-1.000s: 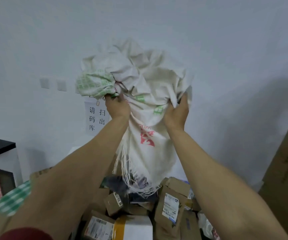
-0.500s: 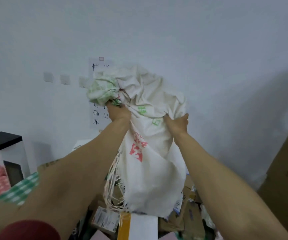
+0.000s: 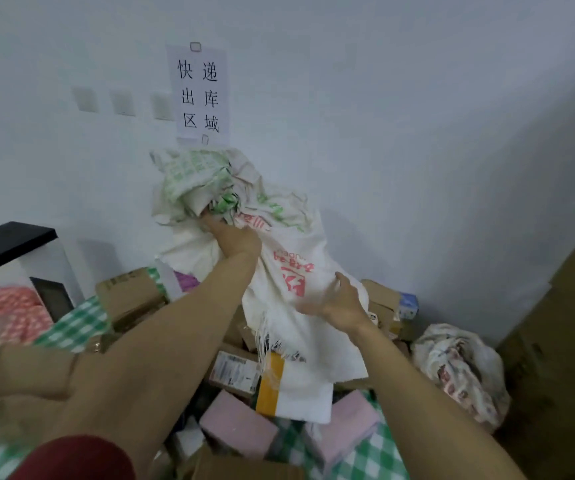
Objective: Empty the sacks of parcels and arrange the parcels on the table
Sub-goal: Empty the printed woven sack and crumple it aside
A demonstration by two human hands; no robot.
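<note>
head — sack (image 3: 287,244) lower (right hand (image 3: 343,303) loose)

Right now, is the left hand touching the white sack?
Touching. The head view shows the left hand gripping the white sack, its fingers sunk into the bunched cloth near the sack's top.

1. The table (image 3: 74,327) has a green-and-white checked cloth, which shows at its left side and near edge.
2. Brown cardboard boxes (image 3: 130,296) are heaped from the middle to the far edge by the wall.
3. A white parcel (image 3: 299,393) with a yellow tape band lies in the middle.
4. 2 pink parcels lie toward the near edge: the left pink parcel (image 3: 237,424) and the right pink parcel (image 3: 344,427).
5. A crumpled sack (image 3: 459,372) sits at the right edge.
</note>
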